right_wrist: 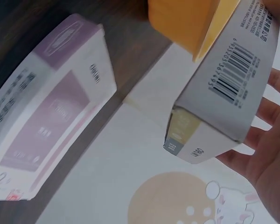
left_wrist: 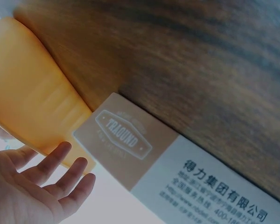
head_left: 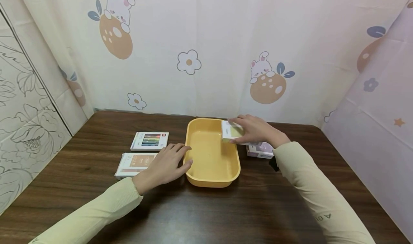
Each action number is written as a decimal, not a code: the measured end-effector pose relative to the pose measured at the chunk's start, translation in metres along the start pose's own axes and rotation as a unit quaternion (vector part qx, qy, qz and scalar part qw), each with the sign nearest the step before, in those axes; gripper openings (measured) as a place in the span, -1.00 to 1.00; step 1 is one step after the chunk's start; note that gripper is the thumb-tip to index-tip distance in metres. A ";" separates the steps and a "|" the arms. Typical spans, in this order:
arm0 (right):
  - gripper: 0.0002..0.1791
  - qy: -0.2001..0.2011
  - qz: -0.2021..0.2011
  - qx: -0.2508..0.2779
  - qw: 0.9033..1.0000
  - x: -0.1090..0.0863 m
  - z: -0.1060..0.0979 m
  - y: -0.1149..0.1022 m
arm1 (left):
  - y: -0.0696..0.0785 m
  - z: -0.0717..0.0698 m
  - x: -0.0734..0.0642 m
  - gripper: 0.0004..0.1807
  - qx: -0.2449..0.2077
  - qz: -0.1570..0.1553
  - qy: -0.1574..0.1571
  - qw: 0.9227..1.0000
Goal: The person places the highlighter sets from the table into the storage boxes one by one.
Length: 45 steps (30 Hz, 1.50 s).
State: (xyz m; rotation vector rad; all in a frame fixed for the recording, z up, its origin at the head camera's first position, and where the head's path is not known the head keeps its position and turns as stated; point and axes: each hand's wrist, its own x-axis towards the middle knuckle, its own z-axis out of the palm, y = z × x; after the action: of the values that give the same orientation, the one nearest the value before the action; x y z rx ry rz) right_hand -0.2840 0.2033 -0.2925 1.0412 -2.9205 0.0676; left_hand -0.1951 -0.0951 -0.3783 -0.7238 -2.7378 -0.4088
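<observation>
My right hand [head_left: 253, 129] grips a white and yellow-green cardboard box [head_left: 227, 130] from above, thumb on the near side and fingers on the far side. The box is held over the right rim of an empty yellow plastic bin [head_left: 210, 183]. In the right wrist view, the grey side of the box [right_wrist: 228, 79] shows a barcode. My left hand [head_left: 166, 165] has relaxed, spread fingers at the bin's left rim. Close beneath that hand lies a white and brown box [head_left: 130, 163], partly hidden by it; its printed end [left_wrist: 126, 135] faces the left wrist camera.
A white box with a window of coloured sticks [head_left: 150, 141] lies behind the brown one. Right of the bin is a white and purple box [head_left: 260, 150], partly behind the right wrist. The dark wooden table [head_left: 206, 215] ends at a patterned curtain [head_left: 219, 57].
</observation>
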 end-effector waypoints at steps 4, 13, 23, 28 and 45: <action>-0.13 -0.007 -0.003 -0.001 1.000 0.011 0.001 -0.005 | 0.000 0.000 0.000 -0.56 -0.001 0.000 0.002 1.000; -0.15 -0.018 -0.013 -0.006 1.000 0.032 0.006 -0.019 | 0.001 0.000 -0.001 -0.54 0.000 0.004 0.001 1.000; -0.14 -0.034 -0.023 -0.015 0.999 0.054 0.006 -0.037 | 0.002 -0.002 -0.001 -0.57 -0.003 0.010 0.012 1.000; -0.15 -0.048 -0.030 -0.013 0.998 0.065 0.009 -0.046 | 0.001 -0.002 -0.001 -0.57 -0.002 0.010 0.013 1.000; -0.13 -0.128 0.007 0.015 0.992 0.080 0.027 -0.057 | 0.001 -0.003 0.001 -0.56 -0.004 0.005 0.000 1.000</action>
State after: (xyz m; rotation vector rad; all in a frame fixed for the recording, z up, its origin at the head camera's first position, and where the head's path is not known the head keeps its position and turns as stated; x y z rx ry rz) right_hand -0.3104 0.1074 -0.3132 1.1122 -3.1633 -0.0249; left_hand -0.1947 -0.0948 -0.3750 -0.7396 -2.7334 -0.4179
